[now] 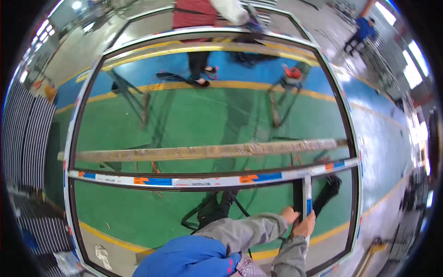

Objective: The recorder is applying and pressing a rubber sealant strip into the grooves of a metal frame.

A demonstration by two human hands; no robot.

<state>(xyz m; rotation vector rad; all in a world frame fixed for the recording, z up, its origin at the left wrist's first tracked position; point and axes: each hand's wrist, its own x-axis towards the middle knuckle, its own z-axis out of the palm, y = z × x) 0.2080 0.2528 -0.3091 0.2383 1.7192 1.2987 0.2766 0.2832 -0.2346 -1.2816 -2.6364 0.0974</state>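
Work was centred on a large rectangular frame (70,134), which was divided by a white crossbar (212,181). On the near side of the crossbar, toward its right end, a short bar (308,189) was placed roughly square to it, with the far end brought up to it. The nearer part of the short bar was partly covered by the hands.

The short bar was grasped from its right by the right hand (304,226), whose fingers were wrapped over it. Its dark left side was met by the left hand (290,215); how firmly that hand was closed could not be told, as its fingers were partly hidden. No tool could be made out in either hand.

As far as could be judged, much had been completed: the outer sides appeared to be joined, and the crossbar seemed to be seated between them. The short bar was judged to be the unsettled part; whether it was fastened at the crossbar could not be seen. Coloured labels (272,176) were left on the crossbar's face.

Just beyond the crossbar, a wrapped beam (207,151) was laid almost parallel to it. Well beyond the crossbar, a co-worker in red (194,19) was seen at the frame's far side. Left of the crossbar, striped bars (39,138) were stacked.
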